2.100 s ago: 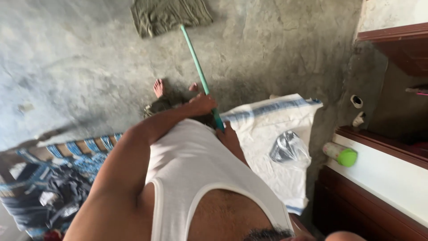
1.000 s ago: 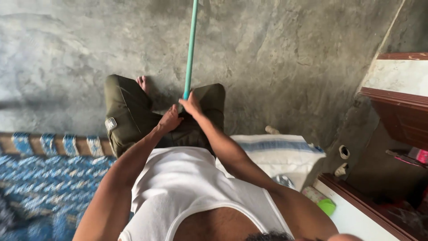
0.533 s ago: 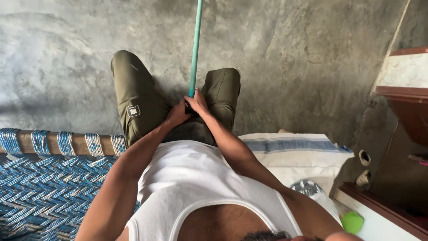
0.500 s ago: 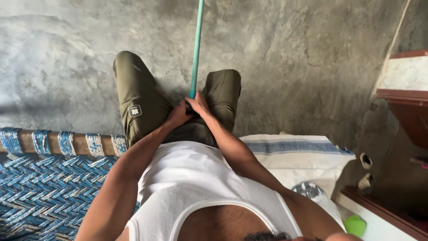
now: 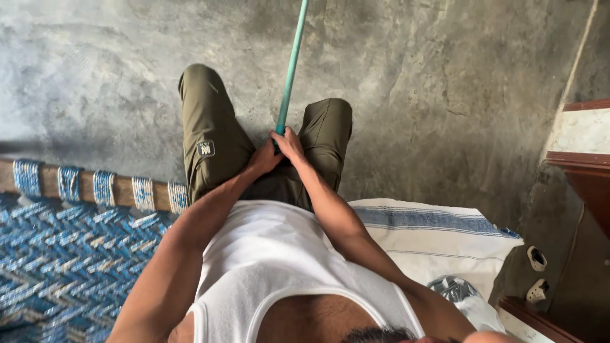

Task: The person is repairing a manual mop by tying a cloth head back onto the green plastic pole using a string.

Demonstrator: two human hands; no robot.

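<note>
Nearest the camera is a white vest (image 5: 273,254), both bare arms reaching forward from it. To the left lies a cot (image 5: 63,254) woven in blue cord, its wooden rail wrapped in blue bands; to the right, a white cloth (image 5: 438,235) with blue stripes carries a crumpled clear bag (image 5: 454,289). Further out, the left hand (image 5: 262,159) and right hand (image 5: 289,145) meet over the lap, between the olive shorts (image 5: 210,136). Each grip is wrapped shut around the lower end of a green pole (image 5: 289,73), left hand just below right, touching. The pole runs up and away over the grey concrete floor (image 5: 432,82), leaving the top edge.
</note>
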